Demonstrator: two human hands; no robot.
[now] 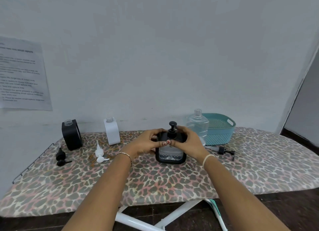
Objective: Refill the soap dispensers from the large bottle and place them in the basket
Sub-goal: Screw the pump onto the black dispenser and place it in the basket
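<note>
**Pump going onto the first dispenser, two more waiting open**

Start with the ironing board point(172, 179), leopard-print cover, serving as the work surface against the wall, everything lined up along its far edge so the near side is free for the hands. Far right sits the teal basket point(222, 127), nothing visible inside it, parked within easy reach for the finished bottles. Just in front of it, touching or nearly so, the large clear bottle point(197, 125) stands upright with its cap off, looking close to drained.

Centre stage: the black-framed dispenser point(170, 154), upright on the board, with liquid showing low in its clear window. Both hands are on its shoulders. The left hand point(146, 142) wraps the top corner to steady it; the right hand point(188, 141) curls around the black pump head point(172, 129), fingers closed on the collar. My read: the pump is being screwed home while the body is braced against twisting.

Over on the left, a black dispenser point(71, 135) and a white dispenser point(112, 131) stand open-necked, each with its own pump lying just in front: black pump point(61, 157), white pump point(99, 153). A spare black pump point(224, 151) lies at right.
</note>
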